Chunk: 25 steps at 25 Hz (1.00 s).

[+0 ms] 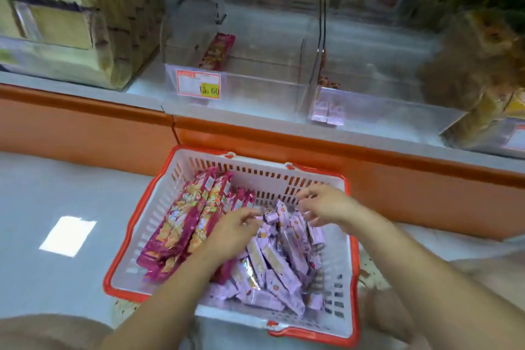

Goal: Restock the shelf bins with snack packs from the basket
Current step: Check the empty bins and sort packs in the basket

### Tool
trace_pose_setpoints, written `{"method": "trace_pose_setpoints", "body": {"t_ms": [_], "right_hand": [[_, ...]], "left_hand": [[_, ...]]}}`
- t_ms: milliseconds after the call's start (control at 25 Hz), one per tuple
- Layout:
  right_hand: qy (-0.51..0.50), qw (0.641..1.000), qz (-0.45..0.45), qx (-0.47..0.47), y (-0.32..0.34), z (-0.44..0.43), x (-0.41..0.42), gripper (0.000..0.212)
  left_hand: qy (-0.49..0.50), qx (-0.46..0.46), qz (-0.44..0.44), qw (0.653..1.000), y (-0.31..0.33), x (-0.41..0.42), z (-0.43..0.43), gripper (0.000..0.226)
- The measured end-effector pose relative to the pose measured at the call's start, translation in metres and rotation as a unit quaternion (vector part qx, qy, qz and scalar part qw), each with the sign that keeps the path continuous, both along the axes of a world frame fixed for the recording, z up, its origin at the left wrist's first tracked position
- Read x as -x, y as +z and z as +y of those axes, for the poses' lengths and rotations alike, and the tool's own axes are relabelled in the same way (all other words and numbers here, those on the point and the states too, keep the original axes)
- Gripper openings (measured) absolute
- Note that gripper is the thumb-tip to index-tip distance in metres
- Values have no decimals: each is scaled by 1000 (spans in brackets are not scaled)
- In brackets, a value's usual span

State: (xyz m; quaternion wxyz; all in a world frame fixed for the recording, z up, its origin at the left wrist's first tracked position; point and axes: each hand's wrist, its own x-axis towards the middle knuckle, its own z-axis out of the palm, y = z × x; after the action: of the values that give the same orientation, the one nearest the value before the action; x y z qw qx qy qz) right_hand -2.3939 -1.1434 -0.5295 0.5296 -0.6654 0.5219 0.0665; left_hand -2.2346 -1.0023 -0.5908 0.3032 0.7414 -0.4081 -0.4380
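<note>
While left hand (235,233) & right hand (321,204) hover over basket (270,176), fingers half-curled, grip unclear, bin tag (199,85) reads 5.60

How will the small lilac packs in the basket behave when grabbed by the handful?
Probably light: the lilac packs are small and slim. Their glossy wrappers look slippery, so some may slide out. Heaped loose, they would likely shift.

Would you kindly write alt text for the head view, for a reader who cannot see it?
A person's left hand and right hand reach into a white, red-rimmed basket of long pink packs and lilac packs. Behind it, clear shelf bins stand almost empty; one holds a single pink pack.
</note>
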Motion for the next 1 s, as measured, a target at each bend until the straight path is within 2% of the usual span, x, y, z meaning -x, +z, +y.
{"method": "trace_pose_setpoints", "body": {"t_ms": [120,200,360,520,640,720,840,1000], "right_hand": [[89,976,196,45,-85,28,11,37],[70,968,232,66,-116,51,15,48],[-41,982,166,77,-140,82,13,50],[-127,981,110,101,-125,85,15,54],[-103,975,34,195,-101,92,18,45],[-71,966,-9,249,-86,102,21,40],[-53,959,-73,268,-77,113,29,42],[-83,959,-140,231,-70,113,34,45]], "left_hand": [[-20,-51,27,998,-33,6,21,32],[-17,-66,24,997,-44,5,24,34],[16,-88,65,994,-51,3,23,35],[55,-94,129,986,-51,12,15,38],[133,-65,263,953,-38,21,2,39],[161,-44,314,935,-29,20,-4,32],[166,-26,346,923,-22,13,-10,34],[132,-11,339,931,-9,11,-14,28]]}}
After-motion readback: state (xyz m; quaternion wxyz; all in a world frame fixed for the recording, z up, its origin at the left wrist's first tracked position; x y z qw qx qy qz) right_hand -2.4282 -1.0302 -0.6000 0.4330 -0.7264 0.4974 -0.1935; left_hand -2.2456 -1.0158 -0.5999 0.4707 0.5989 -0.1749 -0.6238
